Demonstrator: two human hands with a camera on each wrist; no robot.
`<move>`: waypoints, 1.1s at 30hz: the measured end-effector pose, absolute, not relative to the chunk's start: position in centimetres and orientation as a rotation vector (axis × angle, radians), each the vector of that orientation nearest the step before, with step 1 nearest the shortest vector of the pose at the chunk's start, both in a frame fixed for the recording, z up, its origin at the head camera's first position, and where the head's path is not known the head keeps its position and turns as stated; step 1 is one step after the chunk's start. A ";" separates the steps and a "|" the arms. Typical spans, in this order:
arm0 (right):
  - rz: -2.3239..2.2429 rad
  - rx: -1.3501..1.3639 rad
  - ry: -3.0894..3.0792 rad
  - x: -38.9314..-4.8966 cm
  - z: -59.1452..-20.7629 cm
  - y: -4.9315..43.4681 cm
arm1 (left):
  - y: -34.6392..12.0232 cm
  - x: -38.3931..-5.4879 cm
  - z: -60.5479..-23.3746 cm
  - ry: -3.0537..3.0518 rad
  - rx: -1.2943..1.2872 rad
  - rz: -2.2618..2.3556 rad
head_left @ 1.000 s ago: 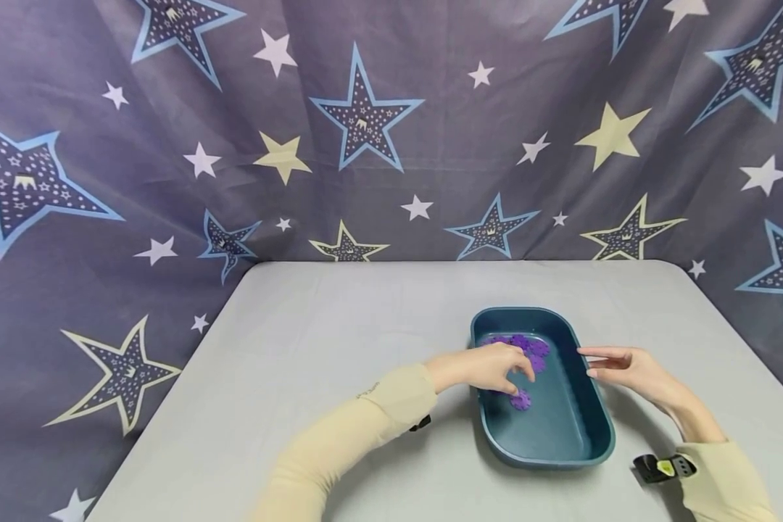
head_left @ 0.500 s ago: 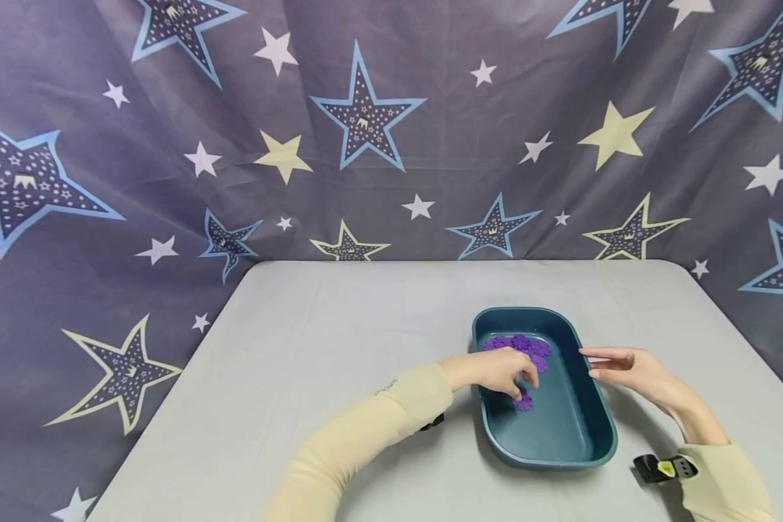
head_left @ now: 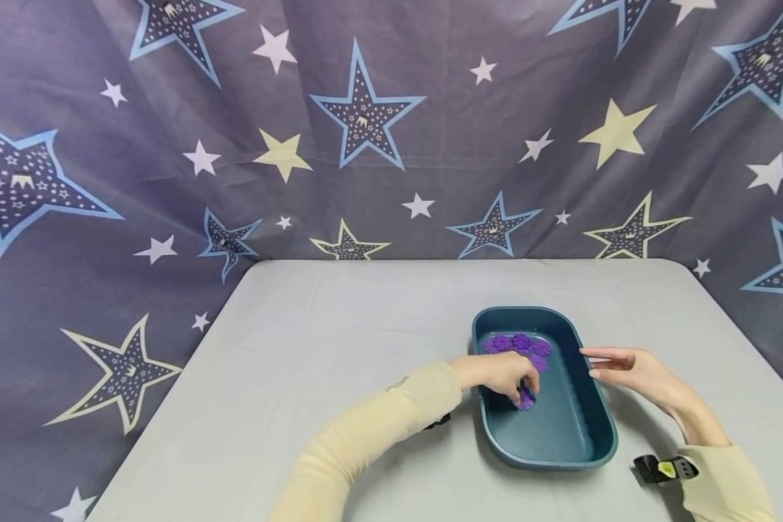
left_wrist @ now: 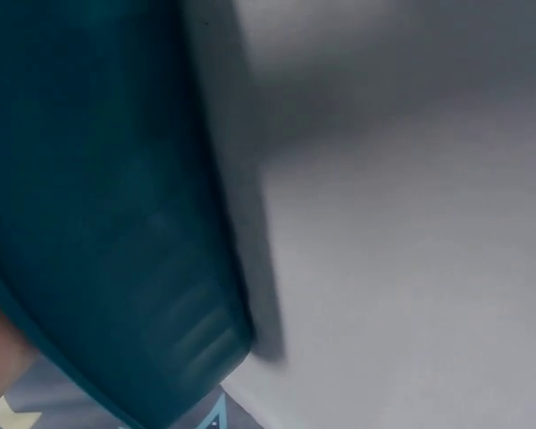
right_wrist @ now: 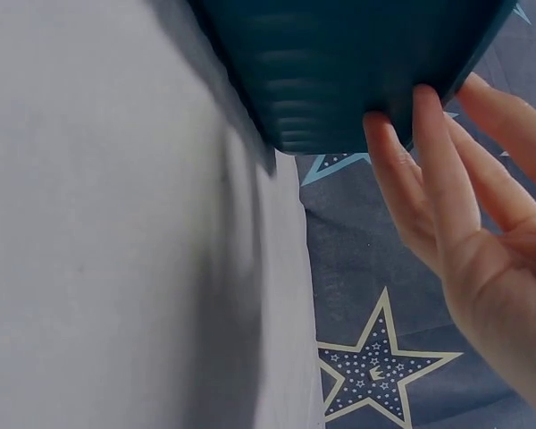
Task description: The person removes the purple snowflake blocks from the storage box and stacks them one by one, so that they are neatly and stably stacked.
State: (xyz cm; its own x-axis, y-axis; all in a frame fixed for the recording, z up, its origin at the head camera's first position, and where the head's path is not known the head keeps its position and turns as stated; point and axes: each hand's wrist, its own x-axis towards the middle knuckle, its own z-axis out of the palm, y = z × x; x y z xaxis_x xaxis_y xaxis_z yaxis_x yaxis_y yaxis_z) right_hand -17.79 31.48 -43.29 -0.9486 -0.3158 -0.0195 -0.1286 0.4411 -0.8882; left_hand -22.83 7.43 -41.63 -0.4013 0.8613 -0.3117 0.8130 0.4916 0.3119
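We see the blue box [head_left: 564, 428] on the counter [head_left: 339, 319], nearer to its right edge than its left. Inside, our left hand [head_left: 505, 373] curls at one purple flower [head_left: 526, 401]; we cannot tell if it pinches. Our right hand [head_left: 641, 373], with fingers apart, touches the box's outer side.

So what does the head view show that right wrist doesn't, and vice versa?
Head only: the left hand reaching into the teal bin, purple flower-shaped pieces lying inside it, beige sleeves.
Right wrist only: ridges on the bin's outer wall.
Both: the bin, the right hand at its side, pale table, star-print cloth.
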 end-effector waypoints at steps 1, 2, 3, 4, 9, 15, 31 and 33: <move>-1.520 -0.391 2.509 -17.8 -43.3 31.5 | 7.5 -22.9 -41.8 2.311 1.395 0.140; -1.521 -0.391 2.511 -17.8 -43.3 31.5 | 7.6 -22.9 -41.9 2.310 1.399 0.133; -1.521 -0.392 2.513 -17.8 -43.3 31.5 | 7.7 -23.0 -42.1 2.311 1.401 0.125; -1.520 -0.394 2.513 -17.8 -43.3 31.5 | 7.7 -23.0 -42.1 2.314 1.398 0.119; -1.519 -0.400 2.518 -17.8 -43.3 31.5 | 7.9 -23.1 -42.2 2.319 1.390 0.082; -1.550 -0.400 2.480 -17.7 -43.2 31.4 | 8.1 -23.0 -42.5 2.317 1.393 0.048; -1.571 -0.417 2.461 -17.6 -43.2 31.4 | 8.2 -23.0 -42.7 2.348 1.364 0.140; -1.575 -0.417 2.462 -17.6 -43.2 31.4 | 8.1 -23.0 -42.6 2.348 1.368 0.180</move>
State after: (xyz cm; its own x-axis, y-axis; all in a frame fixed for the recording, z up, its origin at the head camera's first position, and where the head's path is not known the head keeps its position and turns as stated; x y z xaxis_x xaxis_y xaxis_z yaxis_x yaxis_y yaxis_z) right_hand -17.64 31.38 -43.23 -0.9425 -0.3341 -0.0079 -0.1329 0.3964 -0.9084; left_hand -22.97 8.08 -42.57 -0.4307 0.8558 -0.2866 0.8020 0.5086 0.3134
